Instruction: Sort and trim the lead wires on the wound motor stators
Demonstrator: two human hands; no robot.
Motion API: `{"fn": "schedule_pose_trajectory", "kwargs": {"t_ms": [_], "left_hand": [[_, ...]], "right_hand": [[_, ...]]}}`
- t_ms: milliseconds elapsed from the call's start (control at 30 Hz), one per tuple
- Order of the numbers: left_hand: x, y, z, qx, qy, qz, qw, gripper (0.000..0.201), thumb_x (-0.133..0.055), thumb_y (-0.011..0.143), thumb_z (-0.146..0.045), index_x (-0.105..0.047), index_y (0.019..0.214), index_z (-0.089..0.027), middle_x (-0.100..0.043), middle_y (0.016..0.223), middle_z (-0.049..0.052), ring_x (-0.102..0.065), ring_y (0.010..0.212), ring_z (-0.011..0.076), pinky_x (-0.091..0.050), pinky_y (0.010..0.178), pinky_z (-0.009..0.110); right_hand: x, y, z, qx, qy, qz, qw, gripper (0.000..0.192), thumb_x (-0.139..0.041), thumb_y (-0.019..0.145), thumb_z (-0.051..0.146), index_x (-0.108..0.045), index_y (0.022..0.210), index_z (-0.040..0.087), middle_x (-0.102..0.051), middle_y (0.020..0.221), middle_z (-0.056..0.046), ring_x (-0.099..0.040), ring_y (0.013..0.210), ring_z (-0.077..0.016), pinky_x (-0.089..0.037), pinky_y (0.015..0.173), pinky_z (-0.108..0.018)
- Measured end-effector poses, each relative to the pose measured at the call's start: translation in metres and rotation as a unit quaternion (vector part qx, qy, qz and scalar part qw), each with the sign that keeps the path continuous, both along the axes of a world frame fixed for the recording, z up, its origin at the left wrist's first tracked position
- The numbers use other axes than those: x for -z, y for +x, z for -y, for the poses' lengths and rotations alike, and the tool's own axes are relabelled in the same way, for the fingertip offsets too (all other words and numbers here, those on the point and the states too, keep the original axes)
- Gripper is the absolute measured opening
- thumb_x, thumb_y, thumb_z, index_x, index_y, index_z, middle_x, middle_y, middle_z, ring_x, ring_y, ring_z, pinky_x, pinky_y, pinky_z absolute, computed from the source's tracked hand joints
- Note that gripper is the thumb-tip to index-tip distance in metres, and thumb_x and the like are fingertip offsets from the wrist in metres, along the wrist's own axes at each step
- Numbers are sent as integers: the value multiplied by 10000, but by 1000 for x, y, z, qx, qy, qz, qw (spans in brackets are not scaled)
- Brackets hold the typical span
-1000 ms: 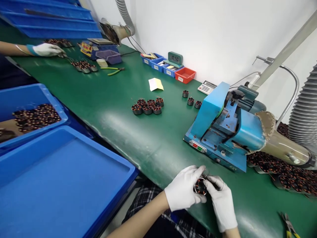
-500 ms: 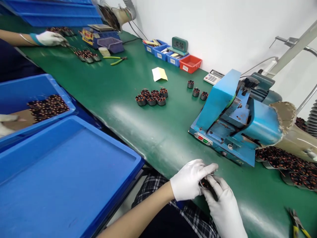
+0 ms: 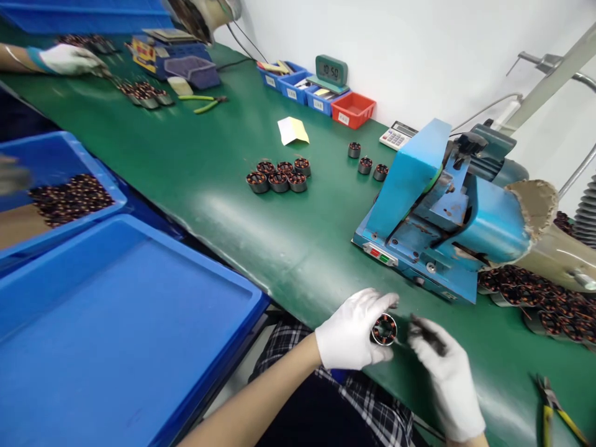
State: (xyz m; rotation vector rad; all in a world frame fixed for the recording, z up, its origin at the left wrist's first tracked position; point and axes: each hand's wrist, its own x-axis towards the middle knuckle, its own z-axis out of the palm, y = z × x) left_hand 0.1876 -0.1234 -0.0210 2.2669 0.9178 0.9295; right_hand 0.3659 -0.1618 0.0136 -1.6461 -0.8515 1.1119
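My left hand (image 3: 350, 332), in a white glove, holds a small round motor stator (image 3: 384, 329) with copper windings near the front edge of the green table (image 3: 195, 167). My right hand (image 3: 447, 375), also gloved, is just to the right of the stator and apart from it; its fingertips are blurred with something dark and thin at them. Right behind my hands stands a blue machine (image 3: 437, 214). Several more stators (image 3: 278, 176) sit grouped in the middle of the table, and three single stators (image 3: 365, 159) stand farther back.
A heap of stators (image 3: 540, 298) lies right of the machine. Yellow-handled pliers (image 3: 556, 413) rest at the far right. Blue trays (image 3: 112, 329) stand to my left, one with stators (image 3: 69, 197). A co-worker's gloved hand (image 3: 67, 59) works at the far left. Small bins (image 3: 321, 99), a clock and calculator line the wall.
My right hand has pulled away to the right from the stator, which now shows plainly in my left hand. The view has shifted slightly.
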Motion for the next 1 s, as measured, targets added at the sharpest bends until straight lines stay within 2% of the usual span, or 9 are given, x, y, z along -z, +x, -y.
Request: {"fn": "schedule_pose_trajectory", "kwargs": {"t_ms": [67, 133, 333, 567, 733, 800, 900, 967, 1000], "left_hand": [[1, -2, -1, 19, -17, -17, 1000, 842, -739, 586, -304, -316, 1291, -121, -519, 1150, 89, -462, 1075, 237, -310, 1019, 355], [2, -1, 0, 8, -24, -12, 1000, 767, -730, 604, -320, -367, 1251, -123, -552, 1080, 72, -490, 1022, 225, -312, 1013, 363], [-2, 4, 1, -12, -28, 20, 999, 473, -699, 627, -358, -511, 1002, -140, -557, 921, 48, -497, 879, 197, -358, 917, 369], [0, 6, -1, 0, -32, 22, 999, 439, -719, 626, -378, -507, 934, -147, -549, 911, 42, -492, 871, 186, -341, 928, 365], [-1, 6, -1, -15, -23, 23, 999, 448, -737, 599, -381, -496, 890, -142, -539, 868, 39, -486, 835, 179, -363, 887, 361], [-4, 5, -1, -16, -31, 14, 999, 424, -723, 610, -386, -505, 877, -138, -539, 856, 44, -489, 823, 179, -370, 872, 363], [-7, 3, -1, -6, -45, 5, 999, 379, -693, 642, -358, -520, 893, -133, -548, 883, 59, -497, 855, 188, -364, 889, 370], [-7, 2, -1, -2, -44, 13, 999, 335, -668, 645, -274, -521, 912, -134, -555, 904, 56, -501, 883, 187, -347, 924, 369], [-6, 3, -1, -5, -41, 20, 999, 324, -659, 638, -244, -520, 910, -137, -557, 902, 52, -503, 882, 185, -345, 930, 365]], "right_hand": [[5, -9, -1, -130, 11, 114, 985, 319, -756, 516, 310, -707, 794, 161, -636, 870, -109, -605, 772, -205, -503, 728, -315], [9, -17, 2, -160, 70, 191, 966, 195, -678, 644, 356, -703, 722, 179, -632, 807, -86, -604, 745, -183, -498, 701, -278], [20, -22, 23, -100, 176, 334, 921, 179, -576, 792, 315, -656, 713, 176, -636, 739, -35, -598, 672, -131, -473, 641, -220], [32, -4, 1, -101, 71, 343, 931, 289, -539, 776, 425, -673, 712, 177, -638, 782, -54, -590, 721, -174, -439, 688, -274], [21, 20, 1, 21, 60, 306, 950, 336, -589, 743, 455, -667, 797, 133, -641, 811, -89, -589, 722, -185, -455, 671, -275], [13, 18, 9, -74, 95, 276, 954, 277, -603, 765, 389, -653, 862, 134, -640, 861, -86, -599, 753, -164, -477, 670, -241], [6, 3, 20, -294, 161, 347, 876, 257, -611, 780, 292, -632, 1014, 187, -627, 934, -55, -599, 808, -140, -486, 715, -229], [8, -10, 25, -314, 205, 406, 833, 224, -585, 806, 254, -627, 1022, 212, -623, 907, -36, -590, 781, -128, -483, 702, -237], [10, -15, 26, -295, 228, 419, 828, 176, -563, 824, 239, -633, 983, 211, -623, 877, -29, -587, 762, -121, -480, 694, -238]]}}
